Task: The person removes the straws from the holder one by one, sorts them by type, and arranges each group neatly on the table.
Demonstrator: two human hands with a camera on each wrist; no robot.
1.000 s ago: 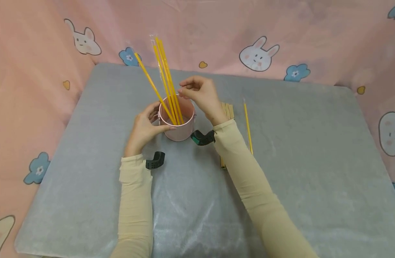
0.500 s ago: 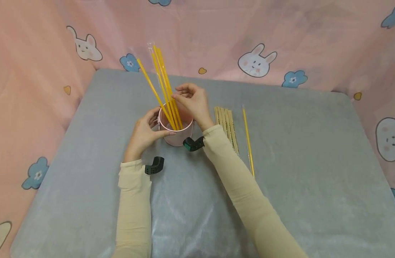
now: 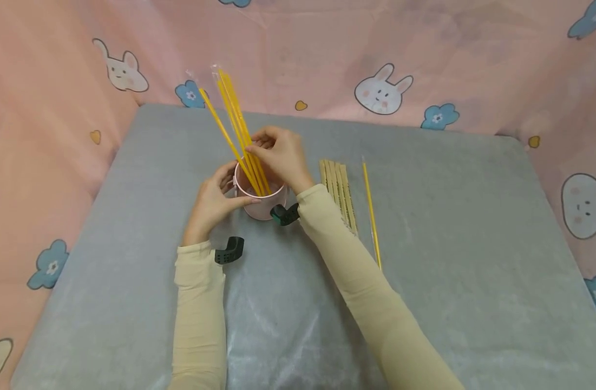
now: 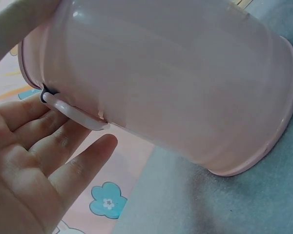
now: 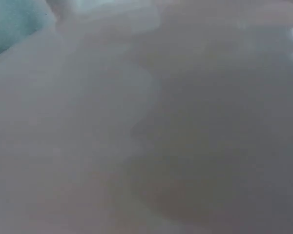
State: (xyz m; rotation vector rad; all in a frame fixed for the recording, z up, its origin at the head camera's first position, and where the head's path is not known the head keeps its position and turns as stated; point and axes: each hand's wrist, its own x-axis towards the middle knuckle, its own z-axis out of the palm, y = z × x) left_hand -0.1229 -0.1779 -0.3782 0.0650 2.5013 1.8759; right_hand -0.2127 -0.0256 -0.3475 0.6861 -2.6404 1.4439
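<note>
A pink bucket [image 3: 261, 208] stands on the table, with several yellow straws [image 3: 231, 111] in clear wrappers leaning left out of it. My left hand [image 3: 211, 203] holds the bucket at its left side, thumb over the front rim. In the left wrist view the fingers of this left hand [image 4: 34, 151] lie by the bucket's handle [image 4: 75, 114]. Above the rim, my right hand [image 3: 280, 154] pinches straws between thumb and fingers; how many is hidden. The bucket's wall [image 5: 146, 117] fills the blurred right wrist view.
Right of the bucket lie several tan paper-wrapped sticks [image 3: 339, 192] side by side, partly behind the right sleeve. Farther right is a single wrapped yellow straw [image 3: 371, 211]. A pink printed curtain [image 3: 307, 54] hangs behind the grey table [image 3: 463, 244].
My right hand has moved left and down onto the straws and now pinches them. The straw tops have shifted left and closer together. My left hand has stayed on the bucket.
</note>
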